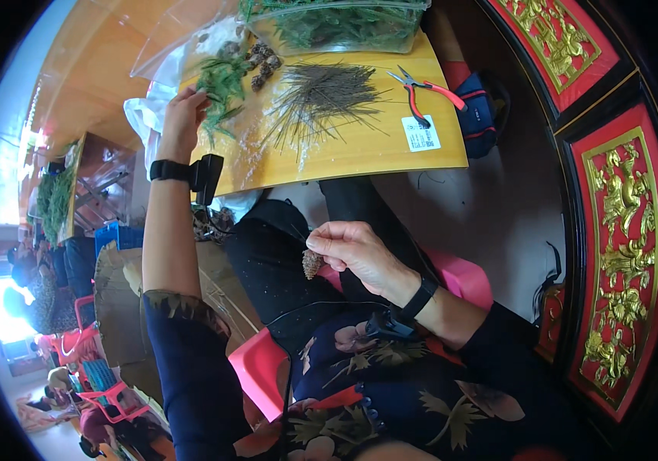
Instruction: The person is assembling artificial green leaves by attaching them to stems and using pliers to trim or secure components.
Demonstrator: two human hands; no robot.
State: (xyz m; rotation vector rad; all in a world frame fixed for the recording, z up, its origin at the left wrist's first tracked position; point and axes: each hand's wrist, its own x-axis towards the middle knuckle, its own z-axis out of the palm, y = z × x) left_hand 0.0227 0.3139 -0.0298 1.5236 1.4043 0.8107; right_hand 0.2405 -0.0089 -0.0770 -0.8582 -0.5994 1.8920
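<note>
My right hand (363,257) pinches a small brown pine cone (311,264) above my lap, and a thin dark wire seems to stick up from it. My left hand (183,121) reaches to the left side of the yellow table (360,157). Its fingers close on the edge of a green artificial pine sprig (224,83); the exact grip is partly hidden. Just beyond the sprig lie several pine cones (263,63). A loose heap of thin dark wire stems (333,96) spreads over the table's middle.
Red-handled pliers (419,91) and a white printed label (419,134) lie at the table's right. Behind them stands a clear plastic bin (329,40) of green sprigs. A dark blue bag (476,115) is beyond the right edge; cardboard (125,307) stands on my left.
</note>
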